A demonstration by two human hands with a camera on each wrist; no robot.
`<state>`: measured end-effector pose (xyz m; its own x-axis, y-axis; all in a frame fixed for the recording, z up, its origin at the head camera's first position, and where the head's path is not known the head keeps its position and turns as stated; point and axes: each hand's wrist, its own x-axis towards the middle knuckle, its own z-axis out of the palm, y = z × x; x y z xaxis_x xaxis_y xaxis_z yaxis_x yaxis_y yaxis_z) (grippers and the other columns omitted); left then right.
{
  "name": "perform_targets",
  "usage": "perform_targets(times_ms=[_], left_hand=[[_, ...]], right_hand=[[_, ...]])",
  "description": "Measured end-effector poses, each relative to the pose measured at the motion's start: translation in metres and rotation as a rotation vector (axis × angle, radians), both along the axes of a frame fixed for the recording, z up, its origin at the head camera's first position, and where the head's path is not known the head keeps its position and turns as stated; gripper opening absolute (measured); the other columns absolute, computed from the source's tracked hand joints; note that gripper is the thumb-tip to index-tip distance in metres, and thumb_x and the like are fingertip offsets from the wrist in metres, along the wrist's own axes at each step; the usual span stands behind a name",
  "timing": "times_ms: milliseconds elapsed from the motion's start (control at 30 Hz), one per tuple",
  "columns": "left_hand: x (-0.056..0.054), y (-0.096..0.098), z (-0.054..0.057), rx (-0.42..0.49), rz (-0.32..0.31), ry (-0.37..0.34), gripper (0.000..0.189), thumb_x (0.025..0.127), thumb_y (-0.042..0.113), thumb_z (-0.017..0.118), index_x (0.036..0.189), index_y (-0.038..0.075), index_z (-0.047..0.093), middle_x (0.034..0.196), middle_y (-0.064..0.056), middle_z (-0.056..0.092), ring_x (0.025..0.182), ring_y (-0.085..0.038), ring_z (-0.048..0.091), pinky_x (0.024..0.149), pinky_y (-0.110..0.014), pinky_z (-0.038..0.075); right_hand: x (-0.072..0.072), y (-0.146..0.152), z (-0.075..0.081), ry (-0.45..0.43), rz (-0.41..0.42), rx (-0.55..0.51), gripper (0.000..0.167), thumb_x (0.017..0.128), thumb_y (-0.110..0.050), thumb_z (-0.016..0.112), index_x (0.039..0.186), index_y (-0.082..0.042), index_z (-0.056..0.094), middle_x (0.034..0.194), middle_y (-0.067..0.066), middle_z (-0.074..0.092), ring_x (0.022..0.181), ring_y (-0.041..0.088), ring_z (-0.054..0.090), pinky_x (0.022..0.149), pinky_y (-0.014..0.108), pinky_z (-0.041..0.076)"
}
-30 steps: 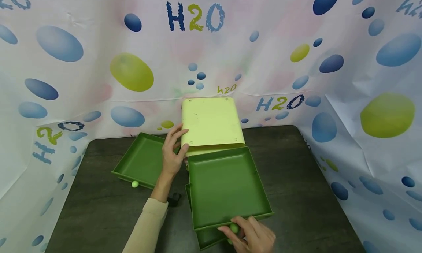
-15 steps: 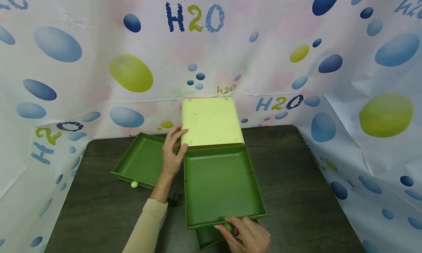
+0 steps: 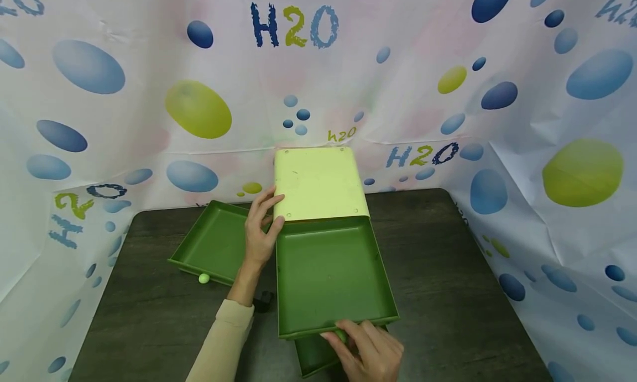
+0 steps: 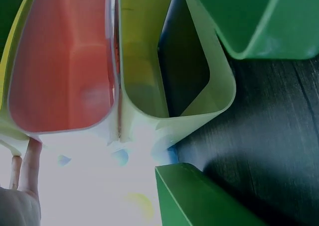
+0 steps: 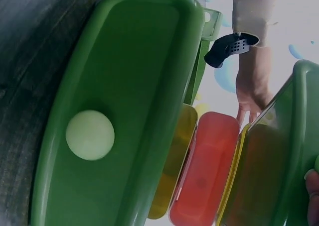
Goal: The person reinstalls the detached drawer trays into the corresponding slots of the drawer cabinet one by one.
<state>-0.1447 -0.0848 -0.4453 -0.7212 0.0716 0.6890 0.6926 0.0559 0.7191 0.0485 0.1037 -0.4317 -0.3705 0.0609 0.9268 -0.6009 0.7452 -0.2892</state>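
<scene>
A pale yellow drawer cabinet (image 3: 318, 183) stands at the back middle of the table. My left hand (image 3: 260, 235) rests against its left side, fingers extended, the thumb at the front corner. With thumb and fingers my right hand (image 3: 370, 349) pinches the round green knob (image 3: 340, 335) of a dark green drawer (image 3: 328, 277). That drawer is held level, its back edge at the cabinet's top opening. Below the top section, the left wrist view shows an open red section (image 4: 75, 86) and an open yellow section (image 4: 139, 81).
A second green drawer (image 3: 216, 238) lies on the dark table (image 3: 438, 271) left of the cabinet. Another drawer (image 3: 316, 357) lies under the held one, its pale knob (image 5: 89, 135) showing in the right wrist view. A printed white sheet (image 3: 408, 72) walls off the back and sides.
The held drawer has moved slightly left and forward, lining up with the cabinet, its back edge now inside the top opening. My left hand stays in place.
</scene>
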Motion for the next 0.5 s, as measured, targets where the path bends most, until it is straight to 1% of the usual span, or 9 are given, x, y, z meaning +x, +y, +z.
perform_targets(times_ms=[100, 300, 433, 500], left_hand=[[0.001, -0.002, 0.001, -0.014, 0.002, -0.02, 0.034, 0.092, -0.003, 0.06, 0.123, -0.016, 0.059, 0.139, -0.041, 0.04, 0.129, -0.053, 0.043, 0.083, -0.018, 0.052], [0.002, -0.005, 0.0, -0.03, 0.002, -0.042, 0.035, 0.09, -0.005, 0.06, 0.124, -0.016, 0.059, 0.14, -0.04, 0.04, 0.128, -0.051, 0.045, 0.082, -0.019, 0.053], [0.001, -0.005, 0.0, -0.04, 0.008, -0.049, 0.035, 0.094, 0.003, 0.062, 0.124, -0.014, 0.059, 0.14, -0.038, 0.041, 0.128, -0.048, 0.047, 0.082, -0.024, 0.054], [0.001, -0.004, 0.001, -0.05, 0.009, -0.053, 0.036, 0.096, 0.009, 0.063, 0.124, -0.014, 0.06, 0.141, -0.036, 0.042, 0.129, -0.047, 0.047, 0.081, -0.032, 0.055]], right_hand=[[-0.001, 0.0, -0.001, -0.017, 0.0, 0.003, 0.042, 0.093, -0.039, 0.07, 0.065, -0.008, 0.069, 0.049, -0.008, 0.036, 0.044, -0.008, 0.023, 0.045, 0.004, 0.018], [-0.004, 0.002, -0.008, -0.047, 0.023, 0.014, 0.04, 0.093, -0.039, 0.07, 0.069, -0.007, 0.07, 0.051, -0.009, 0.039, 0.044, -0.008, 0.025, 0.043, 0.005, 0.021], [-0.01, 0.005, -0.015, -0.08, 0.035, 0.021, 0.037, 0.092, -0.038, 0.071, 0.073, -0.007, 0.073, 0.051, -0.007, 0.044, 0.042, -0.005, 0.032, 0.041, 0.007, 0.026], [-0.013, 0.005, -0.018, -0.08, 0.046, 0.022, 0.035, 0.092, -0.037, 0.072, 0.075, -0.006, 0.074, 0.051, -0.006, 0.047, 0.04, -0.003, 0.035, 0.041, 0.008, 0.028]])
